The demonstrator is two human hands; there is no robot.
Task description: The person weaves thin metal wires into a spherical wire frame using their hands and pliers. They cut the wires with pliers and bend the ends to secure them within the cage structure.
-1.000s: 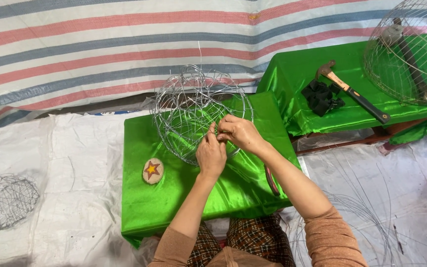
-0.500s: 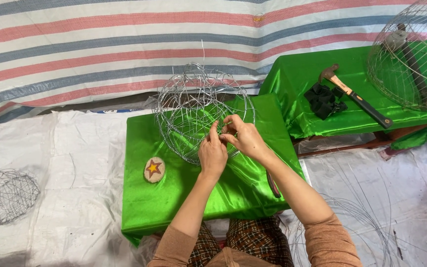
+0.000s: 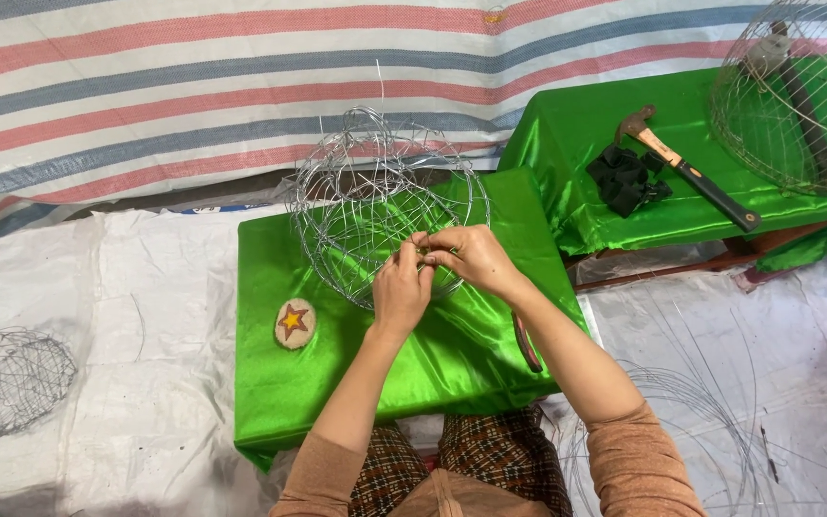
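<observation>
1. Grip: both hands are closed on the near rim of the wire basket frame (image 3: 380, 206). The left hand (image 3: 402, 287) pinches a strand between thumb and fingertips; the right hand (image 3: 466, 258) comes in from the right, its fingers curled over the same spot. The two hands touch each other there.
2. Location: the frame rests on the green-draped bench (image 3: 452, 359) directly in front of the person, towards its far edge, tilted so the open mouth faces the hands.
3. Surroundings on this bench: a round patch with a star (image 3: 294, 323) lies to the left of the left forearm, apart from the frame. A red-handled tool (image 3: 525, 343) lies at the right edge, partly hidden under the right forearm.
4. Second green bench (image 3: 576, 144), right rear: a hammer (image 3: 686, 168), a black bundle (image 3: 627, 179) just beside its head, and a large domed wire cage (image 3: 796, 96) over other tools.
5. Floor: white sheeting (image 3: 126, 287), a finished wire basket (image 3: 7, 383) at far left, loose wire coils (image 3: 691, 421) at right.
6. Obstruction: the hands cover the working point on the rim; the joint itself cannot be seen.
7. Appearance: thin bright silver wire, rounded open lattice, irregular loops, several stray ends standing upward.
</observation>
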